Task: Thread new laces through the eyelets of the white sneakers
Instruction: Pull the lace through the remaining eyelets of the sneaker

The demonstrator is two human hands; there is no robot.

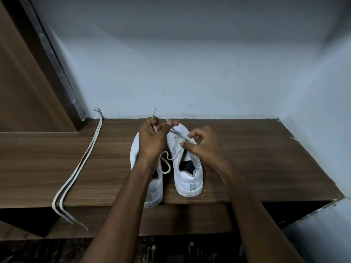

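At the shelf's (247,168) near edge the right sneaker (187,168) stands heel-first, its limp lace (165,162) looping at nine o'clock. The right hand (201,144) pinches lace at the eyelets; further off, the left hand (152,137) grips the end. Soft, slack cord: best held by the stiff tip.

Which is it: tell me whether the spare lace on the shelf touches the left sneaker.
Apart. The head view shows bare wooden shelf between the spare lace and the left sneaker.
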